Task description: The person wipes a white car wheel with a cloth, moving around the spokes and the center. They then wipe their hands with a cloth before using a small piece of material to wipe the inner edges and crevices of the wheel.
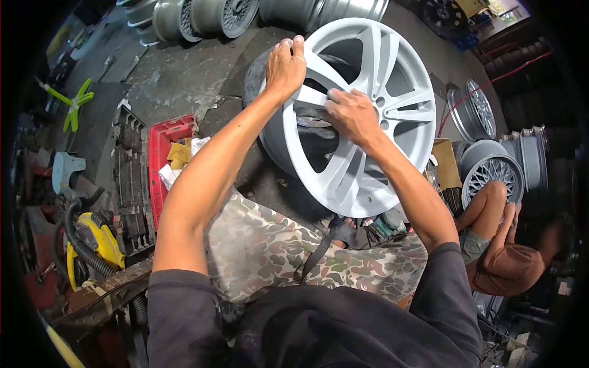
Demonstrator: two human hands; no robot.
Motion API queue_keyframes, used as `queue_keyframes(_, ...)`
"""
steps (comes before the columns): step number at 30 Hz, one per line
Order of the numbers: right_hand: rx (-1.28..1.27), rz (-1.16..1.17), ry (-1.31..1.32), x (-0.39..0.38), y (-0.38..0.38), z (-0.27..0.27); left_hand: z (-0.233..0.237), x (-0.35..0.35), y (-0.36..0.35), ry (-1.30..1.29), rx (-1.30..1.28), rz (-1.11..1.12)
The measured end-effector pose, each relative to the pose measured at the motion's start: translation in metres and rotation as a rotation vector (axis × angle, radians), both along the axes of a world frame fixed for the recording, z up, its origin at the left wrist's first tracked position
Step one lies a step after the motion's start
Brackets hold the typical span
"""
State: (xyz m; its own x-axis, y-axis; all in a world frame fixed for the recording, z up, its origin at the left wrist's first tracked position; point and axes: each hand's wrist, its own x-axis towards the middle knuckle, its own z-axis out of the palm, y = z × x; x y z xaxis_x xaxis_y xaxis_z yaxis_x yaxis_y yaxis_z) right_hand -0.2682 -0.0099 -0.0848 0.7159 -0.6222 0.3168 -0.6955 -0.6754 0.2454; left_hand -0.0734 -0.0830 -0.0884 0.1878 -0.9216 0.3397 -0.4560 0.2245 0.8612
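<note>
A pale grey alloy wheel rim (343,190) with split spokes stands tilted in front of me, face up towards me. My left hand (287,69) is closed over its upper left edge, fingers pointing away. My right hand (354,116) presses on a spoke left of the hub, its fingers curled and a little blurred. Whatever lies under those fingertips, if anything, is hidden. Behind the wheel rim a dark round tyre-like support (270,138) shows at the left. Below it is my lap in camouflage cloth (264,245).
A red crate (161,178) with rags and a yellow block stands at my left, beside a yellow machine (101,242) with a black hose. More wheel rims (224,15) line the back. At right, a crouching person in a brown cap (509,267) is near a mesh-spoked wheel (492,175).
</note>
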Motion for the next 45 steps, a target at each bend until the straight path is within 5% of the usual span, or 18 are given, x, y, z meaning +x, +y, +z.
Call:
queue_keyframes(4,-0.073,0.179,-0.074,0.045,-0.001,0.015,0.000,0.002,-0.003,0.002,0.016,-0.021)
queue_keyframes(9,-0.032,-0.019,-0.217,0.007,0.007,-0.001,0.003,-0.002,0.001,-0.005,-0.012,0.014)
queue_keyframes(26,-0.088,0.138,-0.301,0.025,0.001,-0.014,-0.001,0.000,-0.001,-0.033,-0.038,0.009)
queue_keyframes(32,0.030,-0.165,-0.172,-0.037,0.002,-0.028,0.001,-0.003,-0.003,-0.036,-0.046,0.022)
queue_keyframes(36,0.052,-0.152,-0.129,-0.024,0.006,-0.018,0.002,-0.002,-0.001,-0.031,-0.051,-0.015)
queue_keyframes(39,0.423,-0.669,-0.300,-0.026,0.012,-0.024,0.003,0.000,0.002,-0.036,-0.037,-0.003)
queue_keyframes(45,0.549,-0.866,-0.357,-0.022,0.055,-0.032,0.001,-0.002,0.001,-0.046,-0.047,0.007)
